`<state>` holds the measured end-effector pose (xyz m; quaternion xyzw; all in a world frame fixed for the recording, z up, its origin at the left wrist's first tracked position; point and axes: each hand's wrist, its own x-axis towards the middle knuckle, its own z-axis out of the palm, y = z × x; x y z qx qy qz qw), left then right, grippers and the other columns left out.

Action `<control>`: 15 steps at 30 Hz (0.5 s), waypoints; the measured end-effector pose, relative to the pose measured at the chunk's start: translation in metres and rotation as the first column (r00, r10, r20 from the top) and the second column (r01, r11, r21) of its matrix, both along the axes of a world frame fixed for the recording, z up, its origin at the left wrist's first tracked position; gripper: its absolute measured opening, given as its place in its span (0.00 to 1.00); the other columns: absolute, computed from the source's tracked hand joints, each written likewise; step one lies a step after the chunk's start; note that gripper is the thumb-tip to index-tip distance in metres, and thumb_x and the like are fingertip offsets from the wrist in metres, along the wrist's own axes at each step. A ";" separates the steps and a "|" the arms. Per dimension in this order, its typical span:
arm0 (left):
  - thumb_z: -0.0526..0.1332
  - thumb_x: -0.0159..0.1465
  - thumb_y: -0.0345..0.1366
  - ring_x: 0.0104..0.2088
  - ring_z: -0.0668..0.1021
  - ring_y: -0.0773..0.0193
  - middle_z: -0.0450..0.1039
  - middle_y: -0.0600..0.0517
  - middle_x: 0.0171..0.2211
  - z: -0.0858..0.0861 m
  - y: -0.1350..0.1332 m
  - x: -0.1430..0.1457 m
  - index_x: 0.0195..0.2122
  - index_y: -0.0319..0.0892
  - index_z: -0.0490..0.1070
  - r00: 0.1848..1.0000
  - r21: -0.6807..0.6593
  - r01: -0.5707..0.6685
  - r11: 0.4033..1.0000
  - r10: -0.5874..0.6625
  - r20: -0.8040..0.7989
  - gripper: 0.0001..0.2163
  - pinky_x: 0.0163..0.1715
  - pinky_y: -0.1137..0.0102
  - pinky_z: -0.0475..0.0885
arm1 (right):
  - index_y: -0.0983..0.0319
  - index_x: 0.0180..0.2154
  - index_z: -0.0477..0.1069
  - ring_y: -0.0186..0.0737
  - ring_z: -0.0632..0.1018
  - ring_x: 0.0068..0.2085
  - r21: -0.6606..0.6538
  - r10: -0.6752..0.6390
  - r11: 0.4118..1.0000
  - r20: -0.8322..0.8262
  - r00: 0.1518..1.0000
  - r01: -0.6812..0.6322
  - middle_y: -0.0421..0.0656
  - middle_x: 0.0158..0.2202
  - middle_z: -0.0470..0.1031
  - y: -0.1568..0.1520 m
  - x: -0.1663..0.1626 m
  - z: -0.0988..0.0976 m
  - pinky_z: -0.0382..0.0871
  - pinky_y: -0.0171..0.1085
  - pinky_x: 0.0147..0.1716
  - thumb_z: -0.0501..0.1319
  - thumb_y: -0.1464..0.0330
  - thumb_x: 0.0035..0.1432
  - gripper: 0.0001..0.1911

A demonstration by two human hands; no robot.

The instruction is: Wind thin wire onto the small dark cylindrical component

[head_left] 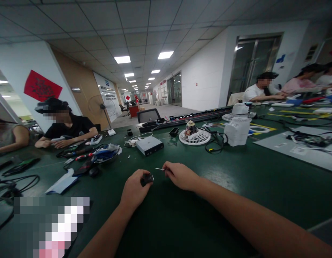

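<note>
My left hand (135, 190) is closed around a small dark round part (147, 178), held just above the green table (235, 186). My right hand (180, 175) is closed in a pinch on a thin metal tool (159, 169) whose tip points left, toward the dark part. The two hands sit close together, a short gap between them, near the table's front middle.
Behind my hands lie a grey box (149, 145), a white fan grille with a motor (195, 135), a white fan housing (237, 129), black cables and a heap of tools (101, 156). Other people sit working at the left (66, 127) and far right (258, 91).
</note>
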<state>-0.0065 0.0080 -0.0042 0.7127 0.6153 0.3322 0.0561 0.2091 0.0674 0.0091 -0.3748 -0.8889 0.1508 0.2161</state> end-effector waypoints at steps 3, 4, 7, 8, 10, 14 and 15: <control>0.65 0.55 0.34 0.37 0.78 0.58 0.76 0.52 0.38 0.000 -0.001 -0.001 0.39 0.46 0.73 0.999 0.011 -0.033 0.999 0.033 0.001 0.10 0.38 0.64 0.71 | 0.59 0.44 0.76 0.42 0.77 0.41 0.083 0.050 0.995 0.103 0.993 -0.058 0.44 0.41 0.78 0.000 0.002 0.003 0.65 0.37 0.39 0.56 0.69 0.62 0.12; 0.65 0.55 0.34 0.37 0.78 0.58 0.76 0.52 0.38 0.001 -0.001 -0.001 0.39 0.45 0.73 1.000 0.014 -0.026 1.000 0.025 0.002 0.10 0.38 0.65 0.71 | 0.58 0.44 0.77 0.43 0.77 0.41 0.103 0.058 0.992 0.126 0.990 -0.071 0.44 0.41 0.78 0.000 0.002 0.003 0.65 0.37 0.39 0.57 0.68 0.62 0.12; 0.65 0.55 0.32 0.37 0.78 0.59 0.76 0.52 0.38 0.002 -0.003 0.002 0.39 0.45 0.73 0.999 0.007 0.049 0.999 -0.049 -0.006 0.10 0.38 0.66 0.71 | 0.54 0.47 0.77 0.42 0.77 0.39 0.127 0.076 0.987 0.167 0.983 -0.098 0.43 0.39 0.79 -0.001 0.001 0.004 0.64 0.36 0.37 0.57 0.65 0.62 0.14; 0.64 0.55 0.32 0.38 0.77 0.59 0.75 0.52 0.38 0.002 -0.004 0.003 0.39 0.45 0.73 0.997 0.002 0.081 0.997 -0.081 -0.015 0.10 0.38 0.66 0.71 | 0.53 0.48 0.77 0.42 0.77 0.39 0.133 0.075 0.986 0.179 0.981 -0.100 0.43 0.39 0.79 -0.001 0.001 0.004 0.64 0.36 0.37 0.57 0.65 0.63 0.14; 0.64 0.55 0.31 0.38 0.77 0.59 0.75 0.52 0.38 0.002 -0.005 0.004 0.39 0.45 0.73 0.991 -0.007 0.133 0.991 -0.133 -0.034 0.10 0.38 0.66 0.70 | 0.52 0.48 0.77 0.42 0.77 0.39 0.153 0.048 0.985 0.205 0.978 -0.081 0.43 0.39 0.79 -0.001 0.001 0.005 0.64 0.36 0.37 0.57 0.64 0.63 0.15; 0.63 0.55 0.30 0.39 0.77 0.59 0.75 0.52 0.38 0.002 -0.006 0.006 0.39 0.45 0.73 0.986 0.004 0.157 0.988 -0.157 -0.053 0.10 0.39 0.66 0.70 | 0.51 0.48 0.77 0.43 0.77 0.39 0.179 0.024 0.981 0.271 0.962 -0.074 0.43 0.39 0.79 -0.001 0.003 0.006 0.64 0.36 0.37 0.56 0.64 0.63 0.15; 0.63 0.55 0.29 0.39 0.77 0.59 0.75 0.52 0.38 0.002 -0.006 0.007 0.39 0.45 0.73 0.986 0.008 0.158 0.987 -0.157 -0.053 0.10 0.40 0.66 0.70 | 0.51 0.48 0.77 0.43 0.77 0.39 0.175 0.046 0.980 0.286 0.957 -0.099 0.43 0.38 0.79 -0.001 0.003 0.007 0.64 0.36 0.36 0.56 0.65 0.62 0.15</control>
